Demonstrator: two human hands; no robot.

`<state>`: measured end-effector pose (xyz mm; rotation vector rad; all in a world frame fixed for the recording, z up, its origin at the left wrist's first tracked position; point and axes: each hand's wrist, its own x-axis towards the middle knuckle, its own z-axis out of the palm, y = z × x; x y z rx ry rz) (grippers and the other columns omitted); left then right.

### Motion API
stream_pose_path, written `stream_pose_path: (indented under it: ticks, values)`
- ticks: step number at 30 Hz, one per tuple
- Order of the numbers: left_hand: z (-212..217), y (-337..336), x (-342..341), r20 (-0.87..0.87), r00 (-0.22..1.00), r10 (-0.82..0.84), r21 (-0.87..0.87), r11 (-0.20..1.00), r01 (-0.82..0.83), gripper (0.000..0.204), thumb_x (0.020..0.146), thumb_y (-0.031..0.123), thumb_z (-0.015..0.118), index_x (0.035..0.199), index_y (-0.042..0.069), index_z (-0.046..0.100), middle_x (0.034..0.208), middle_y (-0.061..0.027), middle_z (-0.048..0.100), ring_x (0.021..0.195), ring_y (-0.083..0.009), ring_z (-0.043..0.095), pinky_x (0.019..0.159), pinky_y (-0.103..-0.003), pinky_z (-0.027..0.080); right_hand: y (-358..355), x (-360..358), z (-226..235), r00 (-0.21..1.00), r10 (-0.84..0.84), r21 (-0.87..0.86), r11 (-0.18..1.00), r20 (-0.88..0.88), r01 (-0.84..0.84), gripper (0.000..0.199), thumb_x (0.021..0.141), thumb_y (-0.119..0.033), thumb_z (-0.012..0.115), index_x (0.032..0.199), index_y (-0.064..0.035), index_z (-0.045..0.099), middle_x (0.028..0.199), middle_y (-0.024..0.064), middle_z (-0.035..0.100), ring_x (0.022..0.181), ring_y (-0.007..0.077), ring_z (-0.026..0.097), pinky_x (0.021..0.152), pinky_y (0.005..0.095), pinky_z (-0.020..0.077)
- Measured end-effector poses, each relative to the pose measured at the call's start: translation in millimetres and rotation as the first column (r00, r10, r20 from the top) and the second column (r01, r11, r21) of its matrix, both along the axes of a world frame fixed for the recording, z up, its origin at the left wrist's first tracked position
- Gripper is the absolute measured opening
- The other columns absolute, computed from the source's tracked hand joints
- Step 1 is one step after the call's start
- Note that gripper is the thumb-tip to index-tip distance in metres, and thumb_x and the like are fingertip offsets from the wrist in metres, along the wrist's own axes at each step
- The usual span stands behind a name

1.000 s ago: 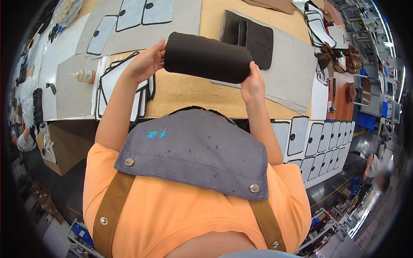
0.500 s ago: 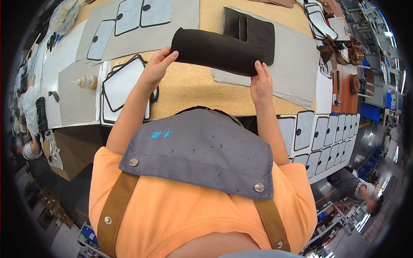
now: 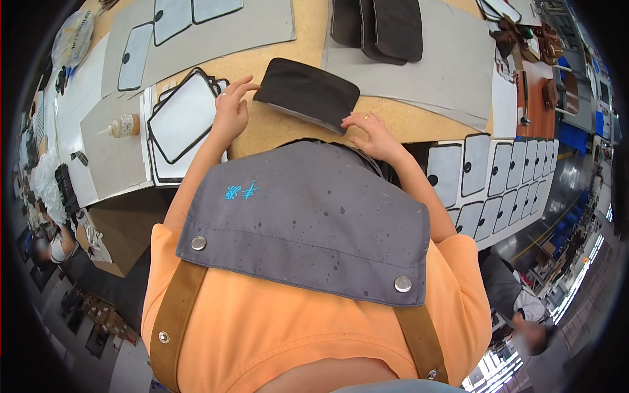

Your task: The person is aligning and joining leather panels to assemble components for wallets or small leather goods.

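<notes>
A dark, rounded-corner sheet, apparently leather (image 3: 308,90), is on the tan tabletop in front of me, its near edge bowed up a little with a pale strip showing. Beside its left end is my left hand (image 3: 232,108), fingers spread and nothing held; whether a fingertip touches the edge I cannot tell. At the sheet's near right corner, the fingertips of my right hand (image 3: 372,134) rest on it, with the thumb apart. Farther back, several similar dark pieces (image 3: 400,29) lie overlapping on a grey board (image 3: 452,78).
Stacked white panels with black borders (image 3: 185,118) lie to my left, near a glue-like bottle (image 3: 124,126). More pale panels with black dots (image 3: 501,167) stand in rows at right. A grey board (image 3: 262,29) carries others at far left. Another person (image 3: 517,295) is at lower right.
The dark sheet has come down toward me from where both hands held it by its ends. Both hands have loosened, and my right hand has moved nearer and inward.
</notes>
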<state>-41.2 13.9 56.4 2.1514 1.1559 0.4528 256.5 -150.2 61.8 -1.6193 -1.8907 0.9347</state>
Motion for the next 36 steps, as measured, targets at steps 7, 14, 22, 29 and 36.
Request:
stream_pose_path:
  ticks: [7, 14, 22, 29, 36]
  values:
    - [-20.0, -10.1, -1.5, 0.09, 0.996, 0.01, -0.092, 0.996, -0.001, 0.03, 0.081, -0.002, 0.049, 0.108, 0.007, 0.056, 0.122, -0.0128, 0.054, 0.115, -0.0314, 0.049, 0.095, -0.041, 0.039, 6.2, 0.2, -12.0, 0.941, -0.323, 0.003, 0.946, -0.105, 0.325, 0.017, 0.087, -0.007, 0.052, 0.1, -0.0004, 0.06, 0.1, 0.0125, 0.061, 0.097, 0.0268, 0.057, 0.087, 0.0325, 0.0428]
    - [-41.5, 3.2, 70.8, -0.331, 0.879, -0.343, 0.045, 0.925, 0.378, 0.039, 0.091, 0.016, 0.044, 0.13, 0.009, 0.044, 0.143, -0.0058, 0.035, 0.133, -0.0247, 0.03, 0.108, -0.044, 0.023, 68.4, -50.9, -59.6, 0.992, 0.013, 0.178, 0.983, 0.126, -0.035, 0.041, 0.092, -0.023, 0.046, 0.129, -0.0045, 0.045, 0.134, 0.0121, 0.045, 0.128, 0.0271, 0.037, 0.107, 0.0387, 0.0275]
    - [-54.9, 9.2, 85.6, -0.574, 0.749, -0.332, 0.055, 0.897, 0.439, 0.049, 0.094, 0.031, 0.038, 0.139, 0.012, 0.031, 0.147, -0.0008, 0.026, 0.135, -0.0191, 0.026, 0.108, -0.045, 0.023, 78.8, -42.6, -82.6, 0.925, 0.074, 0.135, 0.982, 0.374, -0.133, 0.052, 0.095, -0.035, 0.036, 0.138, -0.0076, 0.032, 0.145, 0.0065, 0.03, 0.136, 0.0211, 0.024, 0.111, 0.0366, 0.0194]
    - [-56.4, 9.8, 88.9, -0.616, 0.735, -0.282, 0.141, 0.879, 0.455, 0.048, 0.094, 0.031, 0.04, 0.138, 0.014, 0.032, 0.144, -0.0007, 0.031, 0.13, -0.0201, 0.035, 0.104, -0.042, 0.029, 88.3, -44.5, -86.8, 0.912, -0.001, 0.146, 0.987, 0.409, -0.065, 0.052, 0.095, -0.036, 0.037, 0.139, -0.0087, 0.033, 0.145, 0.0045, 0.031, 0.135, 0.019, 0.026, 0.111, 0.0363, 0.0202]
    - [-57.3, 22.8, 92.2, -0.485, 0.823, -0.296, 0.164, 0.893, 0.418, 0.043, 0.091, 0.027, 0.047, 0.132, 0.014, 0.042, 0.133, -0.0017, 0.043, 0.118, -0.0233, 0.044, 0.1, -0.04, 0.031, 85.5, -11.9, -87.8, 0.877, -0.135, 0.219, 0.975, 0.461, 0.035, 0.047, 0.092, -0.032, 0.043, 0.133, -0.0085, 0.04, 0.141, 0.0054, 0.038, 0.132, 0.0228, 0.03, 0.108, 0.0431, 0.0224]
